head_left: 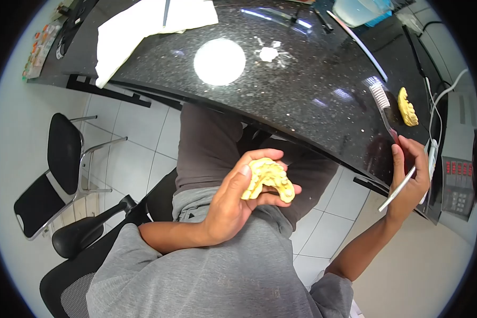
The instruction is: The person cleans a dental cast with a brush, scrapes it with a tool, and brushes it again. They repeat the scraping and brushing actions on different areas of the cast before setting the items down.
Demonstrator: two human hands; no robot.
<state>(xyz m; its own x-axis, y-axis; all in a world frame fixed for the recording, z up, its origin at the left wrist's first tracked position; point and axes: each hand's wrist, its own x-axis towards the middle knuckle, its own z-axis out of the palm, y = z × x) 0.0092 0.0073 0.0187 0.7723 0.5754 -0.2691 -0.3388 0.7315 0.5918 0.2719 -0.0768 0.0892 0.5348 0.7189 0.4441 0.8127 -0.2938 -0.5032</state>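
Observation:
My left hand (229,204) is closed around a yellow dental cast (267,177), held above my lap. The cast is horseshoe-shaped with its row of teeth showing; my thumb presses its left side and my fingers support it from behind. At the right edge of the desk, my right hand (412,172) pinches the lower end of a toothbrush (382,108) with pale bristles. A slim white stick (396,189) also sticks out from this hand; its upper end is hidden by the fingers. A second yellow cast (407,107) lies on the desk beside the toothbrush.
The glossy black speckled desk (302,90) carries a white cloth (127,37), white powder (268,54), a long pale strip (358,45) and a clear bluish container (360,10). Cables (434,106) run along its right side. A black chair (63,153) stands at left.

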